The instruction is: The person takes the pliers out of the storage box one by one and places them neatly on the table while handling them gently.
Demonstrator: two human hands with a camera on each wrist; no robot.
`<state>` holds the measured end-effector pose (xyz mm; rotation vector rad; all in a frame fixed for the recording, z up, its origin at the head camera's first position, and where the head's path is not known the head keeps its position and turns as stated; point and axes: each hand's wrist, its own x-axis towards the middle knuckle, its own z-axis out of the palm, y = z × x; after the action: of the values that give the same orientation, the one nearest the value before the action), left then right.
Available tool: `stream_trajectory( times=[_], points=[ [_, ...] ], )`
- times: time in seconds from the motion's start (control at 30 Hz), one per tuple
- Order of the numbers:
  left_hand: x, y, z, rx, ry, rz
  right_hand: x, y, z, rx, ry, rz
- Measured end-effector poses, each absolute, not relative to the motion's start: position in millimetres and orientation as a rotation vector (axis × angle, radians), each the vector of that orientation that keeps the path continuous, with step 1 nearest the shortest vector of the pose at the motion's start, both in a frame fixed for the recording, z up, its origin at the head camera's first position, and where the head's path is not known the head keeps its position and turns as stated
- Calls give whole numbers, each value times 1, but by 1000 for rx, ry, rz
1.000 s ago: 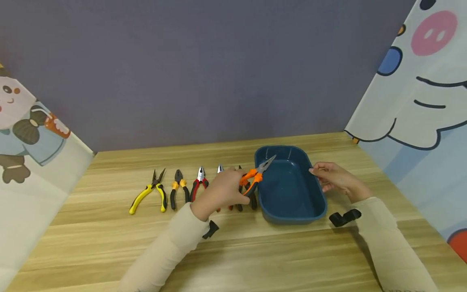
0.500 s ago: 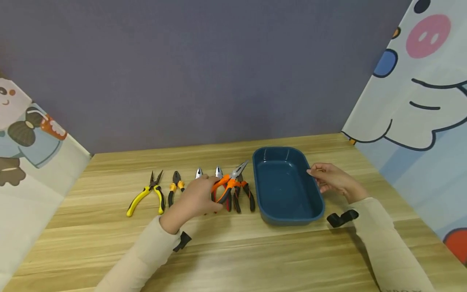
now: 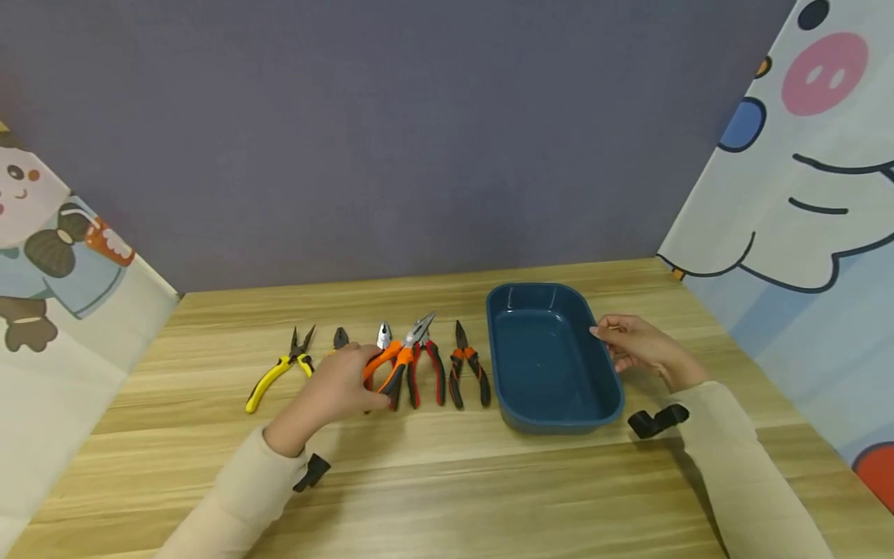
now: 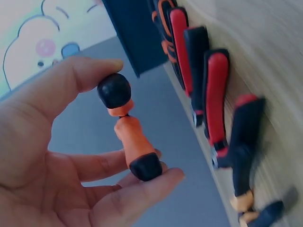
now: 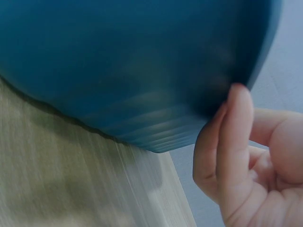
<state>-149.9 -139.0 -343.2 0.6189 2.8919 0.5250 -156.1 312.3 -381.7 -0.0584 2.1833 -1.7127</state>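
My left hand (image 3: 338, 386) grips orange-and-black needle-nose pliers (image 3: 403, 353) by the handles, held up over the row of tools. In the left wrist view the handle ends (image 4: 135, 137) sit between thumb and fingers. Beneath and behind them, red-and-black pliers (image 3: 433, 373) and a second red-handled pair (image 3: 384, 334) lie on the table, the latter partly covered. The hand also hides much of the black-and-yellow pliers (image 3: 340, 338). My right hand (image 3: 646, 349) pinches the right rim of a blue plastic bin (image 3: 494, 365), with fingers against its outer wall in the right wrist view.
At the row's left end lie yellow long-nose pliers (image 3: 268, 380) with spread handles. Orange-and-black pliers (image 3: 459, 365) lie just left of the bin. A grey panel (image 3: 419, 155) rises behind the wooden table (image 3: 447, 497), and cartoon-printed walls flank it.
My left hand has carried the orange needle-nose pliers leftward from the bin's left rim to above the red-handled pliers. The right hand and bin have stayed in place.
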Motion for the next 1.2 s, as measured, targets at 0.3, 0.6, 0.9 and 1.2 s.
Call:
stream_trajectory(
  times=[0.3,0.6,0.9,1.2],
  points=[
    [-149,-176,-339,512,2865,561,-156,313,-382,-50,2186,-1711],
    [-150,-209,-343,445,2877,540,-156,311,-382,-43,2182,-1715],
    [-150,-232,-343,378,2883,573,-158,309,-380,-41,2205,-1703],
    [-153,-252,-343,326,2908,541,-156,312,-383,-68,2205,-1697]
  ],
)
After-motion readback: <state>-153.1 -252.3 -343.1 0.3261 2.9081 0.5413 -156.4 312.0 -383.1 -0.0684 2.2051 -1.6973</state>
